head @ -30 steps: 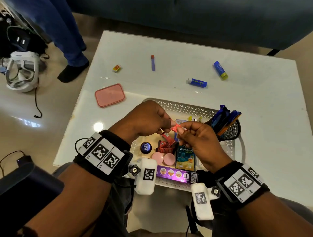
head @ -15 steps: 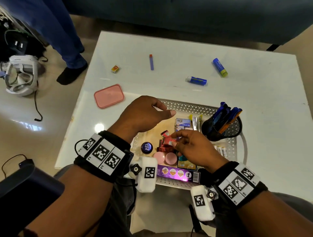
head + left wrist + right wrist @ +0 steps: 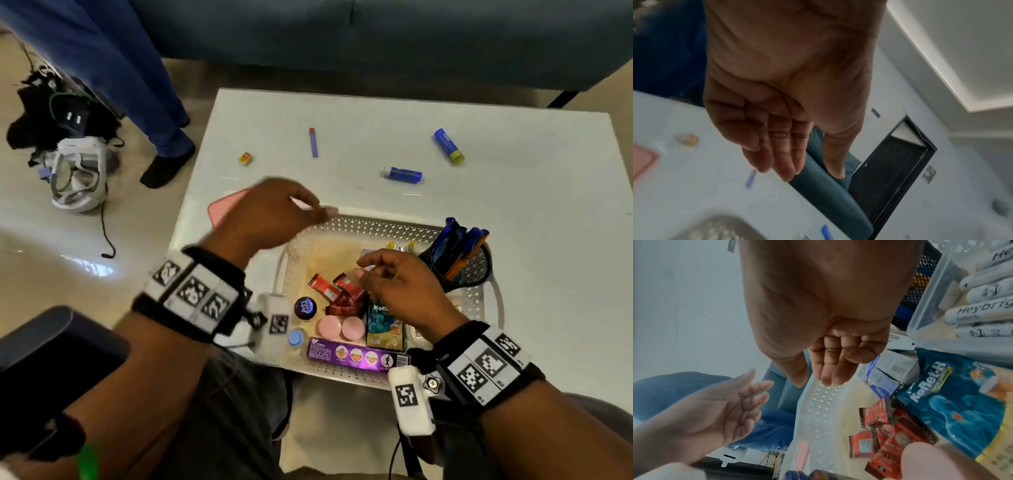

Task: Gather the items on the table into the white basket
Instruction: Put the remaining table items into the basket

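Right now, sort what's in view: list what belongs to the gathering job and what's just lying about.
Job:
white basket
pink lid, partly under the left hand
yellow-and-red cube
purple stick with red end
blue tube
blue glue stick with yellow cap

Lying about:
white headset on the floor
black cable
blue sofa

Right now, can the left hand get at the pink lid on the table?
Probably yes. The left hand is open, holds nothing and hovers partly over the pink lid, which lies on the table outside the basket; nothing visible blocks it.
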The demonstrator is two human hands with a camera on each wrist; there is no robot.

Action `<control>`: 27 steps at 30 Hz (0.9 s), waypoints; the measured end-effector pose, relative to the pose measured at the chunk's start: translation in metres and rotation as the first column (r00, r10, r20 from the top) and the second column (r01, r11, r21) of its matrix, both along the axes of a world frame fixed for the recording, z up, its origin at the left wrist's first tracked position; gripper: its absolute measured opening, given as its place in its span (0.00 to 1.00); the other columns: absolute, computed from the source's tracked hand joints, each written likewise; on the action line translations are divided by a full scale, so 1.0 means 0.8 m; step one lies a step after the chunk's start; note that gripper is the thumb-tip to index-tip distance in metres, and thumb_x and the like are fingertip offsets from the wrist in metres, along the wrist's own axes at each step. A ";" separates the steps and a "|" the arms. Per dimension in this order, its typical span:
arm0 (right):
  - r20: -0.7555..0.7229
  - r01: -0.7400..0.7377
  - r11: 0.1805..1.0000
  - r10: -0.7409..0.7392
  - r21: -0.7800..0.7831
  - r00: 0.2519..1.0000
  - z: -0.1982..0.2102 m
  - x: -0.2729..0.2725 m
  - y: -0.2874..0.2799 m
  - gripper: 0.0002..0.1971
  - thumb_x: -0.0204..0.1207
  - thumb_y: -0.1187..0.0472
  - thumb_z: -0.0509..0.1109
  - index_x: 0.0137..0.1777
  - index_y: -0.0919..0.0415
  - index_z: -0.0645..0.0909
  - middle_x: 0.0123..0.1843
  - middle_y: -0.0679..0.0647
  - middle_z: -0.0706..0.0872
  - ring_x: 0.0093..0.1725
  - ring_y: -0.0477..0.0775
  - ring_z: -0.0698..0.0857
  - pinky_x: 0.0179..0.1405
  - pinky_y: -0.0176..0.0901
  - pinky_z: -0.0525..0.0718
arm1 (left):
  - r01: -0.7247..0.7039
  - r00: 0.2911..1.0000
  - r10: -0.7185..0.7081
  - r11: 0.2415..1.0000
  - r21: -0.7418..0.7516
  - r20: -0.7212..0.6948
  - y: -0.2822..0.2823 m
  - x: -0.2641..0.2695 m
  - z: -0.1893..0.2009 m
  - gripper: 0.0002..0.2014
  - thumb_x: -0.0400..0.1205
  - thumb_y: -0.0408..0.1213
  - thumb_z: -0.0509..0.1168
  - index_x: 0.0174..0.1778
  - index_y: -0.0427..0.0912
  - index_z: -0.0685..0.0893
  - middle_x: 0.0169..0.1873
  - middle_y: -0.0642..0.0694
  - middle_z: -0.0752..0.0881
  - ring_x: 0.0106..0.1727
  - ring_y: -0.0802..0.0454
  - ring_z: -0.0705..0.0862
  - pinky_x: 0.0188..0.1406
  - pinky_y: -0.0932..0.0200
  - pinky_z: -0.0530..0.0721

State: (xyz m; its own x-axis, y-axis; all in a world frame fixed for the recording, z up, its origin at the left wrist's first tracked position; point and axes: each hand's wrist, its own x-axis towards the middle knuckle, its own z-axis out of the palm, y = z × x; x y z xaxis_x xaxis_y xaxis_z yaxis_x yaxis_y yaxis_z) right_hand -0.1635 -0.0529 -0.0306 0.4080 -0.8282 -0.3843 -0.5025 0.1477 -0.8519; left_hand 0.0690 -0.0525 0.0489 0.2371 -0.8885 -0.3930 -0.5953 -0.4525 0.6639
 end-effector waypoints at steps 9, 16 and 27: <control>-0.001 -0.008 1.000 0.008 -0.026 1.000 0.000 -0.013 -0.003 0.08 0.76 0.50 0.78 0.53 0.46 0.87 0.40 0.52 0.89 0.35 0.39 0.84 0.38 0.34 0.79 | 0.062 0.791 -0.174 0.977 0.205 0.587 -0.150 0.139 -0.085 0.32 0.80 0.56 0.72 0.76 0.42 0.79 0.75 0.39 0.79 0.76 0.36 0.75 0.75 0.45 0.73; 0.007 -0.022 0.999 0.022 -0.026 1.000 -0.003 -0.014 -0.002 0.09 0.76 0.50 0.78 0.54 0.49 0.86 0.38 0.52 0.88 0.32 0.35 0.83 0.37 0.30 0.78 | 0.159 0.668 -0.358 0.925 0.344 0.653 -0.162 0.158 -0.135 0.17 0.77 0.35 0.75 0.62 0.45 0.85 0.62 0.39 0.86 0.61 0.36 0.83 0.59 0.49 0.83; -0.075 0.030 0.993 -0.039 -0.114 0.996 0.016 -0.025 -0.004 0.09 0.77 0.49 0.76 0.53 0.50 0.88 0.42 0.51 0.89 0.41 0.45 0.88 0.42 0.42 0.85 | 0.278 0.796 -0.253 0.960 0.038 0.550 -0.097 0.078 -0.025 0.11 0.82 0.36 0.66 0.56 0.40 0.90 0.57 0.40 0.90 0.54 0.41 0.88 0.55 0.52 0.85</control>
